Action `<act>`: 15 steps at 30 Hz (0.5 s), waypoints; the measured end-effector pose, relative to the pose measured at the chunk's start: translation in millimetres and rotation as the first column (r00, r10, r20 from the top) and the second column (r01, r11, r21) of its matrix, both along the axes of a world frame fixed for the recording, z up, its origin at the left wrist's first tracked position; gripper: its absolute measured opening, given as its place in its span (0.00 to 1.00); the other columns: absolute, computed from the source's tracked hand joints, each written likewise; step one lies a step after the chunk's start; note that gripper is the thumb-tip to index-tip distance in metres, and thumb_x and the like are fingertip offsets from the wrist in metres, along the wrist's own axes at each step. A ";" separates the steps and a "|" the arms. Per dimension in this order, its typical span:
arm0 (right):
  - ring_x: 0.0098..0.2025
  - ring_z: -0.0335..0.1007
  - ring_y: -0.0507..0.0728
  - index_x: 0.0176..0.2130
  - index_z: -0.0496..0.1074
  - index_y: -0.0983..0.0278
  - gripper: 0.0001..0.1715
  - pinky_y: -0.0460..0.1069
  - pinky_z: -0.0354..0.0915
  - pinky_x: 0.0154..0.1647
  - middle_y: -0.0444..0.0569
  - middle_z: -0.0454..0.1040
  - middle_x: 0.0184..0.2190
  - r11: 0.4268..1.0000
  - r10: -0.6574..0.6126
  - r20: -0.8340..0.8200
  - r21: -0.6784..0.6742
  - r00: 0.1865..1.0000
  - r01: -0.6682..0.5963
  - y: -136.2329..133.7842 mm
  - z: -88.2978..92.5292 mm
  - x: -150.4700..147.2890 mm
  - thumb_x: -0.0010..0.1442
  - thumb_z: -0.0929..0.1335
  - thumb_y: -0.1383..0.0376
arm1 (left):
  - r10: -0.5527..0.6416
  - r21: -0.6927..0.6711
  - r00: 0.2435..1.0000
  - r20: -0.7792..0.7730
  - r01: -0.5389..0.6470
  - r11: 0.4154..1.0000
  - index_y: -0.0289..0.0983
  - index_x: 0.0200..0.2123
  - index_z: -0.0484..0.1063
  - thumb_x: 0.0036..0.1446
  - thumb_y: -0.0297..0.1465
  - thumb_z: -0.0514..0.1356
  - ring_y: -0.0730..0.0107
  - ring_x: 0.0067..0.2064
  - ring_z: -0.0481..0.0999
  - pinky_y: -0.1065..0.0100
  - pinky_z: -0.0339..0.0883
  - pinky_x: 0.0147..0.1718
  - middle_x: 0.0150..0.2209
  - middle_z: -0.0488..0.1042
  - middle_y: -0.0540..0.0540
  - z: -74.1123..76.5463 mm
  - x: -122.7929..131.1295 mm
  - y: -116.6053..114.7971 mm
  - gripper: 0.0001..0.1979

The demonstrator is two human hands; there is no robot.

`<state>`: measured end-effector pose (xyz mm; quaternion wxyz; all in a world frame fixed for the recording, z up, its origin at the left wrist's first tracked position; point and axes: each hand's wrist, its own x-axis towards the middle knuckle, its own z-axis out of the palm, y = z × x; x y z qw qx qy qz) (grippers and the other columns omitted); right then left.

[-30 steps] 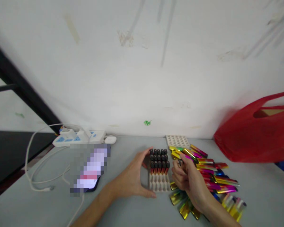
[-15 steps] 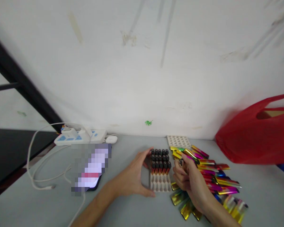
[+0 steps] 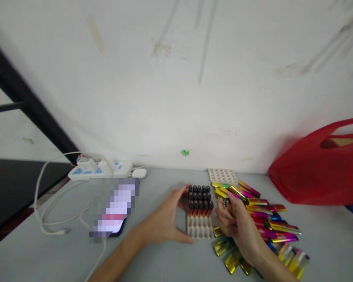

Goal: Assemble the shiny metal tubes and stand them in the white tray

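Observation:
A white slotted tray (image 3: pixel 200 229) holds rows of lighters (image 3: pixel 200 201) with black tops and red-orange bodies, standing upright. Its front slots show bare. My left hand (image 3: pixel 164 221) spans the tray's left side, thumb at the front corner and fingers at the back corner, gripping it between them. Just right of the tray, my right hand (image 3: pixel 235 223) is closed around a lighter (image 3: pixel 226 201); only its metal top shows, and the fingers hide the rest. Under and beyond this hand lies a loose pile of shiny foil-coloured lighters (image 3: pixel 261 215), yellow, pink and red.
A second white tray (image 3: pixel 222 175) lies against the wall. At right stands a red bag (image 3: pixel 320 172). To the left are a phone (image 3: pixel 117 207), a power strip (image 3: pixel 123 169), a small white case (image 3: pixel 139 173) and a white cable (image 3: pixel 38 196).
The view has shifted very slightly. Both hands, the tray and the lighters keep their places.

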<state>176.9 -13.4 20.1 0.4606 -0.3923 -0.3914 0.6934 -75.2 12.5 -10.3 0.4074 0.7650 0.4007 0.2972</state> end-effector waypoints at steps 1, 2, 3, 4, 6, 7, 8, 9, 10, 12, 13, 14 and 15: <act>0.21 0.33 0.49 0.22 0.55 0.57 0.40 0.49 0.35 0.21 0.33 0.42 0.18 1.000 0.012 -0.003 0.001 1.000 -0.012 -0.2 -0.1 0.4 0.65 0.67 0.32 | 0.002 -0.002 1.000 0.003 -0.002 1.000 0.46 0.81 0.49 0.36 0.40 0.87 0.39 0.66 0.72 0.44 0.68 0.67 0.74 0.61 0.33 -0.1 0.0 0.0 0.74; 0.21 0.33 0.49 0.22 0.55 0.57 0.40 0.49 0.35 0.22 0.34 0.43 0.18 1.000 0.027 -0.001 0.002 1.000 -0.027 -0.5 -0.5 0.7 0.65 0.67 0.32 | 0.004 -0.003 1.000 0.006 -0.004 1.000 0.46 0.80 0.49 0.36 0.41 0.87 0.39 0.66 0.72 0.44 0.69 0.67 0.74 0.62 0.33 0.0 0.0 0.0 0.74; 0.21 0.33 0.49 0.22 0.55 0.57 0.40 0.49 0.35 0.22 0.34 0.43 0.18 0.999 0.042 0.007 0.004 0.999 -0.042 -0.9 -1.3 1.0 0.65 0.67 0.32 | 0.006 -0.003 1.000 0.009 -0.006 1.000 0.46 0.80 0.50 0.36 0.42 0.87 0.39 0.65 0.72 0.44 0.69 0.67 0.74 0.62 0.33 0.0 0.0 0.0 0.74; 0.21 0.33 0.49 0.22 0.56 0.57 0.40 0.49 0.35 0.22 0.34 0.43 0.18 0.998 0.056 0.017 0.007 0.998 -0.056 -1.2 -2.5 1.1 0.65 0.67 0.32 | 0.008 -0.001 1.000 0.012 -0.008 1.000 0.45 0.80 0.51 0.36 0.42 0.87 0.39 0.65 0.72 0.44 0.69 0.67 0.74 0.62 0.33 0.1 0.0 0.1 0.74; 0.21 0.33 0.50 0.22 0.56 0.57 0.39 0.49 0.35 0.21 0.34 0.43 0.18 0.997 0.071 0.038 0.013 0.997 -0.072 -1.8 -5.6 1.0 0.66 0.67 0.33 | 0.010 0.001 1.000 0.012 -0.010 1.000 0.45 0.80 0.51 0.36 0.43 0.87 0.38 0.66 0.72 0.44 0.69 0.67 0.73 0.63 0.33 0.0 -0.2 0.2 0.73; 0.21 0.33 0.50 0.22 0.56 0.57 0.39 0.49 0.35 0.21 0.34 0.43 0.18 0.997 0.071 0.045 0.015 0.996 -0.071 -2.0 -7.4 0.8 0.67 0.66 0.34 | 0.010 0.001 1.000 0.011 -0.010 1.000 0.45 0.80 0.51 0.36 0.42 0.87 0.38 0.66 0.72 0.44 0.68 0.67 0.73 0.63 0.33 -0.1 -0.3 0.3 0.73; 0.21 0.34 0.50 0.22 0.56 0.57 0.38 0.49 0.35 0.21 0.34 0.43 0.18 0.998 0.068 0.052 0.015 0.996 -0.069 -2.1 -9.2 0.6 0.67 0.66 0.34 | 0.012 0.003 1.000 0.010 -0.012 1.000 0.45 0.80 0.51 0.36 0.42 0.87 0.37 0.67 0.71 0.44 0.68 0.67 0.74 0.63 0.33 -0.3 -0.4 0.3 0.74; 0.21 0.34 0.50 0.22 0.56 0.57 0.38 0.49 0.36 0.21 0.34 0.44 0.18 0.998 0.060 0.062 0.019 0.996 -0.062 -2.2 -11.1 0.6 0.68 0.65 0.35 | 0.012 0.003 1.000 0.008 -0.012 1.000 0.45 0.80 0.51 0.35 0.42 0.87 0.37 0.67 0.71 0.44 0.68 0.67 0.74 0.63 0.33 -0.5 -0.5 0.4 0.74; 0.21 0.35 0.50 0.22 0.56 0.57 0.37 0.49 0.37 0.21 0.35 0.44 0.18 0.998 0.051 0.076 0.027 0.996 -0.054 -2.2 -13.1 0.7 0.69 0.64 0.36 | 0.013 0.001 1.000 0.006 -0.013 1.000 0.45 0.80 0.51 0.35 0.41 0.88 0.38 0.67 0.71 0.44 0.68 0.67 0.74 0.62 0.33 -0.7 -0.5 0.5 0.74; 0.20 0.36 0.50 0.23 0.56 0.57 0.36 0.49 0.38 0.21 0.35 0.46 0.18 0.998 0.031 0.111 0.056 0.993 -0.038 -2.2 -17.2 1.6 0.71 0.63 0.37 | 0.015 -0.004 1.000 0.005 -0.015 1.000 0.45 0.80 0.51 0.35 0.41 0.88 0.39 0.66 0.73 0.44 0.69 0.67 0.74 0.62 0.33 -1.0 -0.6 0.7 0.75; 0.20 0.36 0.50 0.24 0.57 0.57 0.36 0.49 0.39 0.21 0.35 0.47 0.18 0.997 0.023 0.128 0.075 0.992 -0.032 -2.4 -19.2 2.4 0.72 0.62 0.37 | 0.014 -0.007 1.000 0.006 -0.014 1.000 0.45 0.80 0.51 0.35 0.42 0.88 0.39 0.65 0.73 0.44 0.69 0.67 0.74 0.62 0.33 -1.1 -0.5 0.8 0.75; 0.20 0.37 0.50 0.24 0.57 0.58 0.35 0.49 0.40 0.20 0.36 0.48 0.18 0.995 0.016 0.142 0.092 0.990 -0.029 -2.7 -21.1 3.3 0.73 0.61 0.38 | 0.013 -0.010 1.000 0.007 -0.013 1.000 0.45 0.80 0.51 0.35 0.42 0.88 0.38 0.65 0.73 0.44 0.69 0.67 0.74 0.63 0.32 -1.1 -0.5 0.9 0.74; 0.21 0.38 0.50 0.25 0.58 0.58 0.35 0.49 0.40 0.20 0.36 0.49 0.18 0.994 0.011 0.155 0.105 0.988 -0.028 -3.2 -22.6 4.3 0.73 0.60 0.38 | 0.012 -0.013 1.000 0.009 -0.012 1.000 0.45 0.80 0.51 0.35 0.43 0.88 0.38 0.65 0.73 0.44 0.69 0.67 0.74 0.63 0.32 -1.1 -0.4 1.0 0.74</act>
